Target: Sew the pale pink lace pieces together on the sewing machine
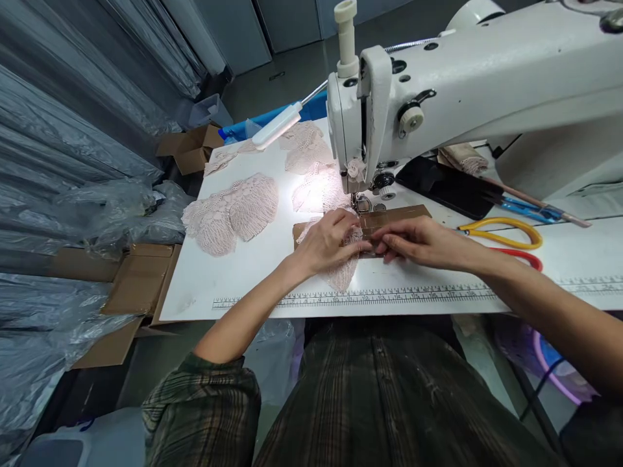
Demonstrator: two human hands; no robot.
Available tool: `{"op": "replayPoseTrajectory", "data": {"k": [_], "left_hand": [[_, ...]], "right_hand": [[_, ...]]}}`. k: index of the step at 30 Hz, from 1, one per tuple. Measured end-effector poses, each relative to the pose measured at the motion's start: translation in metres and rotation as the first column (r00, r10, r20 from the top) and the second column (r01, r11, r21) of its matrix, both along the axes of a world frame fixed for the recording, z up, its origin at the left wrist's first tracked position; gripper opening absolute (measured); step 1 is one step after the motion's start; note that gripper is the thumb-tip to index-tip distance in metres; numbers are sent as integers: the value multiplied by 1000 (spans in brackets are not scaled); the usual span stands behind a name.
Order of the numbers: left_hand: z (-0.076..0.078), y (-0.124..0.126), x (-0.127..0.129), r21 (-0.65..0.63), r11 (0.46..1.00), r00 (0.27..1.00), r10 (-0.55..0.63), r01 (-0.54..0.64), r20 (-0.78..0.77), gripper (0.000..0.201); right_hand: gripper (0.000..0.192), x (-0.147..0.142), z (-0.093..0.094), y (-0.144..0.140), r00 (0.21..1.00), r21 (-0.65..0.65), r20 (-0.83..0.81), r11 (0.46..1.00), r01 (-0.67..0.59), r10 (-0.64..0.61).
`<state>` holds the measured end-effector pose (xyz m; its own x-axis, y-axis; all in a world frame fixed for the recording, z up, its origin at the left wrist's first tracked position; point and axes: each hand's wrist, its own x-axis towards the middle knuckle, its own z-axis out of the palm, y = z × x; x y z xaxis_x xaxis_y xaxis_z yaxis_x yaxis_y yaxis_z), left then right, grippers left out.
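Note:
My left hand (pixel 331 243) rests flat on a pale pink lace piece (pixel 341 275) just in front of the presser foot (pixel 361 204) of a white sewing machine (pixel 438 84). My right hand (pixel 418 241) lies beside it, fingertips pinching the lace edge where the two hands meet. The lace sits over a brown cardboard strip (pixel 399 214) on the white table (pixel 233 279). Part of the lace is hidden under my hands.
More pink lace pieces (pixel 233 211) lie at the left and back of the table. Yellow-handled scissors (pixel 506 233), a red-handled tool, blue tweezers and a black phone (pixel 442 185) lie to the right. A printed ruler (pixel 389 297) runs along the front edge. Cardboard boxes (pixel 141 279) and plastic sheeting stand left.

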<state>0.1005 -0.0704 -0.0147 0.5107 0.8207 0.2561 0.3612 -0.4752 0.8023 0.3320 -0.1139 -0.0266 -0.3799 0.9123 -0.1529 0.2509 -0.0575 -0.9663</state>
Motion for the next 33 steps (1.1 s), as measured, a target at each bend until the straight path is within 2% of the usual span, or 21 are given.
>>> {"op": "replayPoseTrajectory", "data": {"k": [1, 3, 5, 7, 9, 13, 17, 21, 25, 33], "left_hand": [[-3, 0, 1, 17, 999, 999, -32, 33, -10, 34], [-8, 3, 1, -35, 998, 998, -55, 56, 14, 28], [-9, 7, -1, -185, 983, 996, -8, 25, 92, 16], [-7, 10, -5, -335, 942, 983, 81, -21, 165, 17], [-6, 9, -10, -371, 927, 976, 124, -49, 181, 19], [-6, 3, -15, -174, 985, 993, 35, -15, 113, 21], [-12, -3, -12, -46, 997, 996, 69, -66, 64, 23], [-18, -4, -10, -37, 993, 993, 111, -109, 40, 9], [-20, -3, -12, -6, 994, 994, 107, -107, -18, 20], [-21, -3, -11, 44, 994, 993, 105, -103, -50, 20]], "right_hand": [[29, -1, 1, 4, 1000, 22, 5, 999, 26, -26], [30, -4, 4, 9, 997, 97, 47, 993, 63, -68], [32, -8, 7, 13, 989, 199, 129, 979, 44, -71], [33, -13, 10, 17, 980, 288, 196, 957, -15, -44], [35, -19, 11, 24, 971, 347, 239, 934, -87, 2], [31, -31, 9, 38, 949, 380, 309, 907, -182, 61], [25, -35, 3, 42, 941, 321, 336, 935, -153, 39], [24, -33, -1, 39, 960, 264, 278, 960, -96, 20], [21, -32, -1, 38, 971, 220, 239, 973, -65, 11], [18, -34, 1, 39, 967, 209, 251, 978, -22, -32]]}}
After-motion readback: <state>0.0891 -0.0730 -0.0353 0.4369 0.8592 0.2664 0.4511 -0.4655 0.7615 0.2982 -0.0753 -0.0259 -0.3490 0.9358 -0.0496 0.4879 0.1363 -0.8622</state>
